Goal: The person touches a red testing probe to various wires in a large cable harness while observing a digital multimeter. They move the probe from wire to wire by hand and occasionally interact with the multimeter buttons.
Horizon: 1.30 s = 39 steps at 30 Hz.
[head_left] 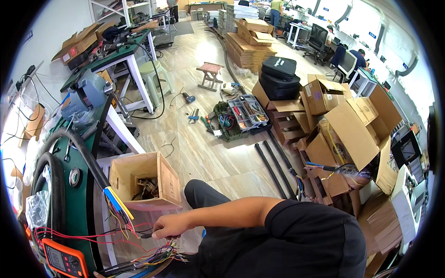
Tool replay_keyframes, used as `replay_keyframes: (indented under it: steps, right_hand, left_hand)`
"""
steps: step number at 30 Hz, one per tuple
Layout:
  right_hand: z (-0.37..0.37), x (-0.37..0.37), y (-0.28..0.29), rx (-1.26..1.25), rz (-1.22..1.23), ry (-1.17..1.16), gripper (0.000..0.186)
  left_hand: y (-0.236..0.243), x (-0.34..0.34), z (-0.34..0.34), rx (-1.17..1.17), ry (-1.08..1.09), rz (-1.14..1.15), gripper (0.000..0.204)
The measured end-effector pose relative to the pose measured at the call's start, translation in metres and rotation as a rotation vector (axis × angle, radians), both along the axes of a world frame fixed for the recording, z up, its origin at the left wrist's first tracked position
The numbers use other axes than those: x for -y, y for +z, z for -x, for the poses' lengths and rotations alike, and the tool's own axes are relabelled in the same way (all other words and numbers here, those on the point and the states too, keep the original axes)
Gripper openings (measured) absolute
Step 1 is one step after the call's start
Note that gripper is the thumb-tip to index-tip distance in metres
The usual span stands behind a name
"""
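My right hand (170,226) reaches across my body with its fingers pinched on a small black-ended lead (146,235). Just below it fans out a bundle of stripped multicoloured wires (160,255) at the end of a cable. Of my left hand (98,274) only a fingertip shows at the bottom edge, beside that bundle; its grip is hidden. An orange multimeter (64,260) stands at the lower left, with red leads (92,237) running toward the wires. A thick black cable (85,155) with blue, yellow and black cores (116,201) hangs off the green bench.
The green workbench (83,204) holds a bench vise (88,95) and a tape roll (75,177). A wooden box (157,183) stands beside it. On the floor are a toolbox (232,118), a stool (210,74) and black tubes (271,169). Cardboard boxes (352,134) crowd the right.
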State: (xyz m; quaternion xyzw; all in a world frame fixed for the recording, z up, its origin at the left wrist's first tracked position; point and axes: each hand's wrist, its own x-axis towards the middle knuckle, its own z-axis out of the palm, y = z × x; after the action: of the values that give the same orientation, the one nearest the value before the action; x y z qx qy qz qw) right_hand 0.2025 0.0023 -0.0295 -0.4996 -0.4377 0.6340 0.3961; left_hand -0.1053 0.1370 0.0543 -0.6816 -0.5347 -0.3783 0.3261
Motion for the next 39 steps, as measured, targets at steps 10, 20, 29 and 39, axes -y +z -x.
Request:
replay_keyframes:
  steps: [10,20,29,39]
  right_hand:
    - [0.002,-0.004,0.005,0.008,-0.045,0.005,0.043]
    - [0.004,0.001,0.006,-0.014,-0.026,0.007,0.045]
    - [0.015,-0.018,0.002,0.102,-0.085,0.051,0.047]
    - [0.010,-0.001,0.012,-0.066,-0.048,-0.027,0.046]
  left_hand:
    - [-0.001,0.000,-0.002,0.007,0.018,0.029,0.082]
    - [-0.001,0.003,-0.001,-0.003,0.006,0.008,0.083]
    - [-0.033,-0.013,0.047,0.147,0.052,0.129,0.060]
    - [-0.001,-0.003,0.012,0.289,-0.045,0.256,0.070]
